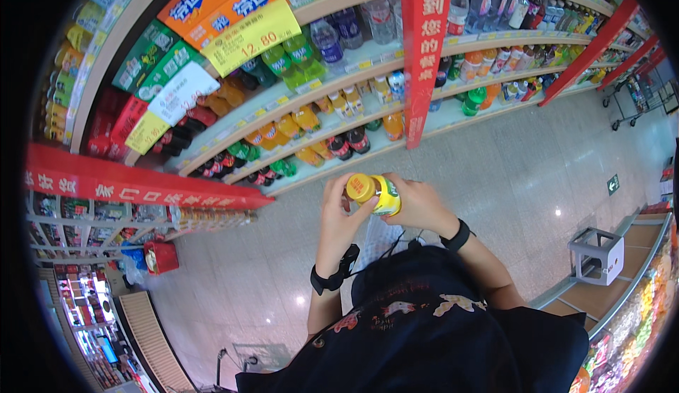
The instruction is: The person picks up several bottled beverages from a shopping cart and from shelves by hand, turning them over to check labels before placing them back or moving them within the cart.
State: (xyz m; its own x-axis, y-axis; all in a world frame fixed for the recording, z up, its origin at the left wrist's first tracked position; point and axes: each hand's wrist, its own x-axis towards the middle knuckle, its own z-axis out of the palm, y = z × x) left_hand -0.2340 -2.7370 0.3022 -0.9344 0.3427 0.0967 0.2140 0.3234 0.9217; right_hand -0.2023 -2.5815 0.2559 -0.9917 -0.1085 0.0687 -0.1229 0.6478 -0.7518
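Note:
In front of my body I hold a small bottle (387,195) with a yellow label, tilted so that its yellow cap (361,187) points up and to the left. The fingers and thumb of my left hand (335,212) curl round the cap end. My right hand (417,203) grips the labelled body from the other side. Parts of the bottle are hidden behind my fingers. Dark bands circle both wrists.
Drink shelves (375,65) curve across the far side, with red banner posts (424,53). A red basket (162,257) is at left. To the right are a white stool (598,256), a snack display (633,315) and a shopping cart (634,99).

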